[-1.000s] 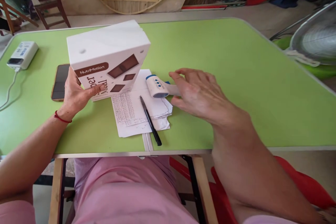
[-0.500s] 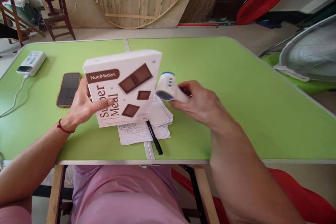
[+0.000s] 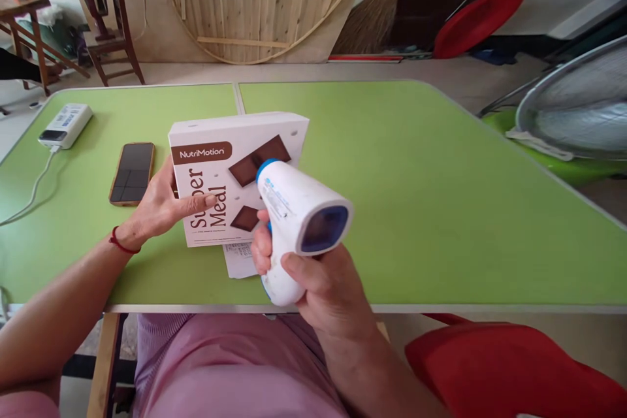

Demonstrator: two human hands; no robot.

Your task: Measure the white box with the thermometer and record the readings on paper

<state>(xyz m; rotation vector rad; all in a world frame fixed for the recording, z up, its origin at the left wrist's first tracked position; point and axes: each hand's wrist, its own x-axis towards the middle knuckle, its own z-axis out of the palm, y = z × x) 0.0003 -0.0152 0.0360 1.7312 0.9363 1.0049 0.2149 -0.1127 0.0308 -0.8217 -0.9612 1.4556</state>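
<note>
While the white box (image 3: pixel 220 176) is held at its left edge by the left hand (image 3: pixel 159 202), between a thumb laid across the printed front and fingers mostly hidden behind, the handle of the white gun-shaped device (image 3: pixel 296 215) is wrapped by the right hand (image 3: pixel 333 281), its nose pointed ahead of that grip toward the box. Because the box is gripped on one side only, it could be twisted out from under the thumb if its free right part were pressed by the nose; whether the two are touching, or whether the box's lower edge is supported, cannot be told. The papers (image 3: pixel 242 261), showing past that edge, nearer the body and right of the left grip, could be creased if the box were slid over them, and the phone (image 3: pixel 132 173), just left of the same grip, could be nudged by the knuckles. On the box, a brown "NutriMotion" band, sideways "Super Meal" lettering and brown bar pieces are printed, and no crushed corner is seen. On the device, the white body is ringed with blue at the nose, and a dark screen is turned back above the right grip, no reading being made out
</note>
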